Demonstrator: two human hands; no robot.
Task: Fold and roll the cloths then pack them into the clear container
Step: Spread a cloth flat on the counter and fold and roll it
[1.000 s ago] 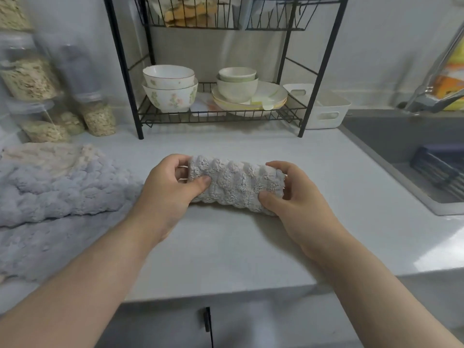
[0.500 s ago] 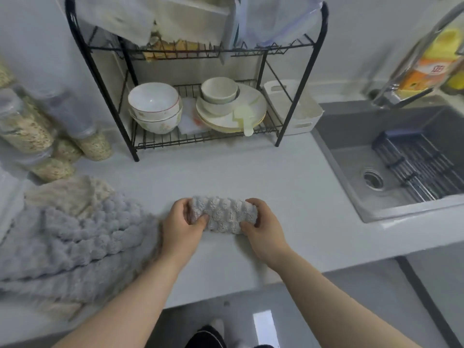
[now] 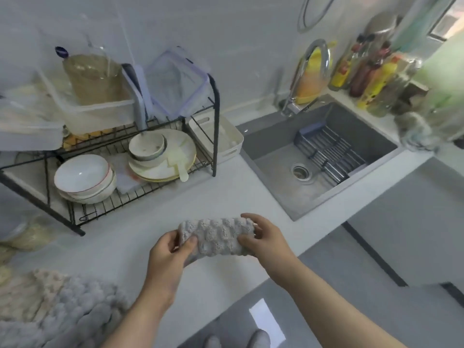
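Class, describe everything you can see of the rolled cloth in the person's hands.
The rolled cloth is pale grey and plush, with a bumpy, tufted surface. It is wound into a short, thick roll that lies roughly level, its right end slightly higher. The left hand grips its left end, thumb across the front; the right hand pinches its right end. It looks lifted just above the white counter, near the front edge, though contact underneath is hidden.

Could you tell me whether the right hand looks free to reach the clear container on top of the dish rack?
Probably not yet: the right hand and left hand both grip the rolled cloth. Nothing blocks the way to the clear container.
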